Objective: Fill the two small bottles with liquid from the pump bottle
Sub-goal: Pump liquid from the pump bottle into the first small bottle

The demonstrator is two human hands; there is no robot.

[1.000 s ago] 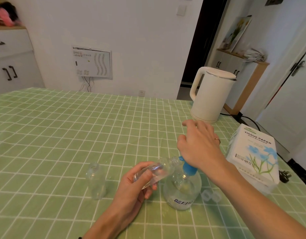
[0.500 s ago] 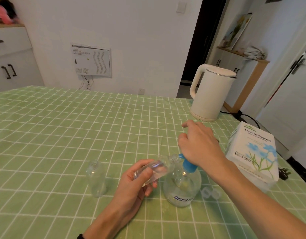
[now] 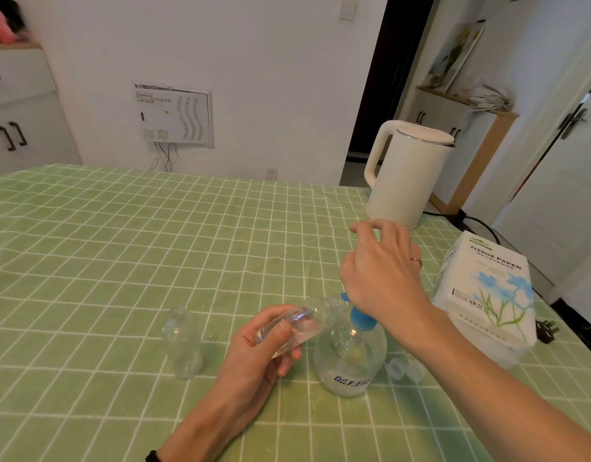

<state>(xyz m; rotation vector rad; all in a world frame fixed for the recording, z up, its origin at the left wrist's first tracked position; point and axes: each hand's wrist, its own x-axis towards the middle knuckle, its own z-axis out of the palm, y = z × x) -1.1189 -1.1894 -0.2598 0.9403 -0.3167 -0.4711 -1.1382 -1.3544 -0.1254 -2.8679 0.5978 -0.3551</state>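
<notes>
The pump bottle point(image 3: 349, 358) is standing on the green checked tablecloth point(image 3: 120, 245) towards the table's near side. Its blue pump head point(image 3: 362, 316) is disappearing under a person's right hand point(image 3: 384, 271), whose fingers are bending over the top; whether they are closing round the head or only bearing down on it cannot be told. The left hand point(image 3: 254, 355) is gripping the first small bottle point(image 3: 297, 323), tilted nearly on its side, thumb across its body, mouth meeting the blue nozzle. Against half a second ago, the right hand and nozzle are sitting slightly higher above the bottle's label, suggesting the plunger is rising between strokes, while the held bottle is keeping its place at the spout. How much liquid it is holding is not clear through the glare. The second small bottle point(image 3: 184, 345) is waiting upright, apparently empty, to the left and apart from both hands, so the job is looking less than half done. Two clear caps point(image 3: 404, 368) are lying just right of the pump bottle, with a tissue pack point(image 3: 487, 295) beyond and a white kettle point(image 3: 404, 175) farther back
</notes>
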